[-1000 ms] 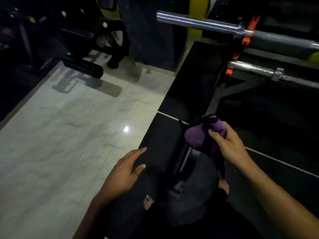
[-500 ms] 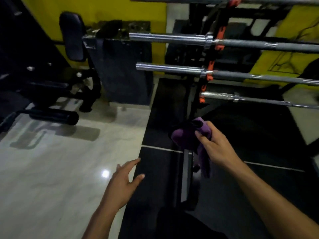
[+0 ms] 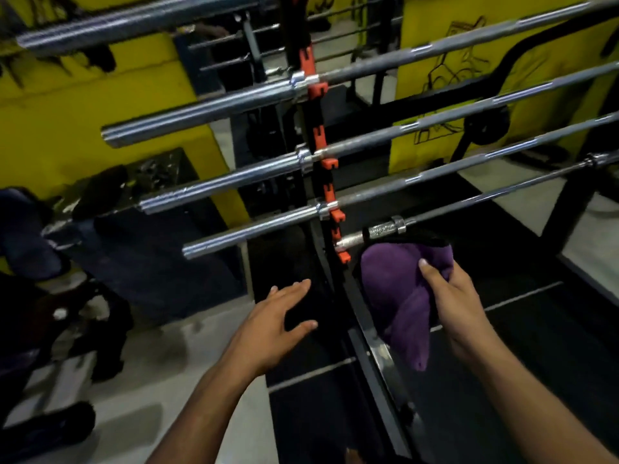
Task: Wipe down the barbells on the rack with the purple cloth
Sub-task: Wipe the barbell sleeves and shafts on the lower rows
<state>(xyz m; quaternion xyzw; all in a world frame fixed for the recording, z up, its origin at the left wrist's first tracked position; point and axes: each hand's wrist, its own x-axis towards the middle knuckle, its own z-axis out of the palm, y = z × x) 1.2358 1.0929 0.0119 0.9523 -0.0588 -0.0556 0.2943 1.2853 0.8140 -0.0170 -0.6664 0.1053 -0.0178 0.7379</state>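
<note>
Right hand (image 3: 459, 296) at four o'clock in the view, fingers and thumb curled round a bunched purple cloth (image 3: 398, 289), thumb tip pressed on its top fold. Cloth hanging in a loose tail toward six o'clock, black edging along its upper rim. Cloth held just below the short knurled end of the lowest barbell (image 3: 382, 232); contact between the two not clear.

Left hand (image 3: 278, 316) near centre, at seven o'clock from the cloth, palm down, fingers spread and nearly straight, gripping nothing, hovering over dark floor matting (image 3: 301, 413) apart from the rack.

Rack upright (image 3: 323, 182) black, running from twelve o'clock down toward five o'clock, fitted with orange hooks (image 3: 336, 216) stepped one above another. Five more barbells above the lowest one, lying across the hooks, each slanting from nine o'clock low up to three o'clock high: thick chrome sleeves to the left of the upright, thinner grey shafts to the right. Topmost barbell (image 3: 134, 21) blurred at eleven o'clock. Second barbell (image 3: 201, 110), third barbell (image 3: 221, 185) and fourth barbell (image 3: 248, 232) below it in order, sleeve ends pointing toward nine o'clock.

Yellow wall (image 3: 83, 105) behind at ten o'clock, yellow panel with black line drawing (image 3: 445, 72) at two o'clock. Pale glossy floor tile (image 3: 160, 380) at seven o'clock. Dark gym machine (image 3: 83, 256) at nine o'clock, detail too dim to tell.
</note>
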